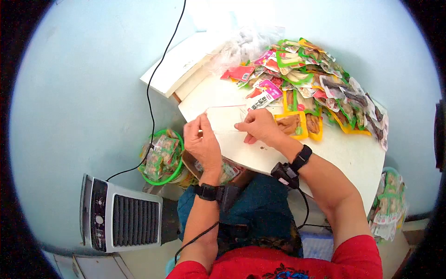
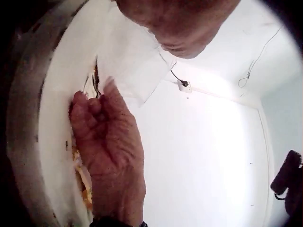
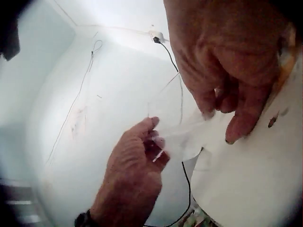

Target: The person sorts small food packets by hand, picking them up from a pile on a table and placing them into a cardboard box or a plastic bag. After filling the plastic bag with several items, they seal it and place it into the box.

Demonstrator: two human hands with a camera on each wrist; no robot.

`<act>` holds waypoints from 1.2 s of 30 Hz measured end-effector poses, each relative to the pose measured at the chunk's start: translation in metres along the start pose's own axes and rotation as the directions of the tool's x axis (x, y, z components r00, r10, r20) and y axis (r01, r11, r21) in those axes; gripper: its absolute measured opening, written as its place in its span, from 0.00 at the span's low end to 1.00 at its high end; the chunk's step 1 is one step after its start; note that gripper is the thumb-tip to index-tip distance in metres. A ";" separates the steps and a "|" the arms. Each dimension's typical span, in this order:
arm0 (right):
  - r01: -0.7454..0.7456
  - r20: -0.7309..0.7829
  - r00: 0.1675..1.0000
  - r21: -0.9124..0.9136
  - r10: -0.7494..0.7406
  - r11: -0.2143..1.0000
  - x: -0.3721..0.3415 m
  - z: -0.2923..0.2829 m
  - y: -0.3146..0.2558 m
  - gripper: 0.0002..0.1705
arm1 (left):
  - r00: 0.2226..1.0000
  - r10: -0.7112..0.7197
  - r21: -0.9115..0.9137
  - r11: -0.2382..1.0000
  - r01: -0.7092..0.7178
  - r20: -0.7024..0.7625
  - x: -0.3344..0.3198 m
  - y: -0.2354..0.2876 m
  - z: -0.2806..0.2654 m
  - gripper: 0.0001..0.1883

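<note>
A thin clear plastic bag is spread between my two hands above the white table. My left hand pinches its left edge between thumb and fingertips, as the right wrist view shows from the side. My right hand is at the other edge of the bag, fingers loosely bent. In both wrist views a gap shows between its thumb and fingers, with a fingertip right at the film. Just beyond this hand lies a pink and white packet. Beside it is a yellow-edged food packet.
Many sealed food packets are heaped across the table's back right. Loose clear bags lie at the back. A green-rimmed basket of packets stands left, near an air cooler. More packets sit low at right.
</note>
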State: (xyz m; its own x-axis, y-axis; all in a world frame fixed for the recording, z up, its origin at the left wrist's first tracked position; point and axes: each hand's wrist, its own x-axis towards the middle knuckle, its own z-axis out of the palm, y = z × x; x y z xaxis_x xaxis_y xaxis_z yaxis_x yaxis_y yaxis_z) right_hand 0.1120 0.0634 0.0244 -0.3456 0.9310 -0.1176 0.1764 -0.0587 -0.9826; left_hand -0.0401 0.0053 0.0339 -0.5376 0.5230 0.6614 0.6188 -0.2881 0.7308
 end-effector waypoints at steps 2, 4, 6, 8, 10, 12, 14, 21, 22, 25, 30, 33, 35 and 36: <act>0.086 -0.097 0.989 -0.262 -0.115 0.961 -0.003 0.004 -0.004 0.20 | 0.994 0.100 0.073 0.993 -0.096 -0.050 0.008 0.011 -0.002 0.06; 0.186 -0.217 0.905 -0.569 -0.365 0.801 -0.007 0.010 -0.005 0.21 | 0.985 0.169 0.120 0.979 -0.165 -0.025 0.006 0.005 0.003 0.05; 0.247 -0.313 0.831 -0.535 -0.461 0.808 -0.012 0.013 -0.016 0.20 | 0.968 0.251 0.174 0.952 -0.251 0.021 0.000 -0.002 0.008 0.05; 0.381 -0.313 0.726 -0.559 -0.613 0.736 -0.015 0.012 -0.019 0.18 | 0.977 0.205 0.146 0.966 -0.211 0.056 -0.007 -0.001 0.010 0.04; 0.564 -0.201 0.563 -0.616 -0.802 0.550 -0.014 0.012 -0.018 0.16 | 0.984 0.151 0.125 0.979 -0.161 0.090 -0.011 -0.002 0.012 0.04; 0.647 -0.081 0.548 -0.589 -0.832 0.484 -0.010 0.013 -0.008 0.15 | 0.974 0.205 0.106 0.971 -0.215 0.093 -0.015 -0.003 0.014 0.04; 0.662 0.004 0.599 -0.566 -0.801 0.492 -0.006 0.014 0.001 0.17 | 0.955 0.276 0.124 0.949 -0.289 0.110 -0.018 -0.006 0.014 0.05; 0.623 0.044 0.651 -0.600 -0.758 0.501 -0.002 0.012 0.007 0.31 | 0.931 0.326 0.109 0.932 -0.345 0.164 -0.028 -0.003 0.010 0.16; 0.628 0.054 0.637 -0.615 -0.769 0.477 -0.001 0.012 0.009 0.32 | 0.915 0.357 0.096 0.921 -0.379 0.189 -0.029 -0.001 0.008 0.17; 0.582 0.074 0.722 -0.603 -0.688 0.546 -0.005 0.011 0.004 0.33 | 0.877 0.418 0.049 0.897 -0.440 0.236 -0.033 -0.003 0.008 0.18; 0.598 0.146 0.723 -0.621 -0.675 0.506 -0.004 0.009 0.007 0.34 | 0.922 0.264 -0.013 0.962 -0.271 0.283 -0.036 -0.006 0.014 0.14; 0.581 0.139 0.745 -0.615 -0.652 0.533 -0.005 0.009 0.006 0.33 | 0.946 0.188 0.002 0.981 -0.196 0.265 -0.032 -0.011 0.016 0.15; 0.551 0.121 0.765 -0.633 -0.633 0.544 -0.008 0.010 0.002 0.31 | 0.944 0.210 0.029 0.974 -0.225 0.254 -0.031 -0.011 0.019 0.20; 0.553 0.113 0.763 -0.625 -0.636 0.551 -0.008 0.010 0.003 0.29 | 0.937 0.218 0.031 0.972 -0.235 0.272 -0.031 -0.011 0.020 0.22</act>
State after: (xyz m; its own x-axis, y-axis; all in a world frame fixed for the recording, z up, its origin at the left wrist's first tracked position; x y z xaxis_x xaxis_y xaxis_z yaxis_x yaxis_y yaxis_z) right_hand 0.1056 0.0526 0.0213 -0.4804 0.7068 0.5193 0.4824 0.7074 -0.5167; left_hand -0.0185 0.0080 0.0018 -0.2132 0.6457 0.7332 0.7452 -0.3779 0.5495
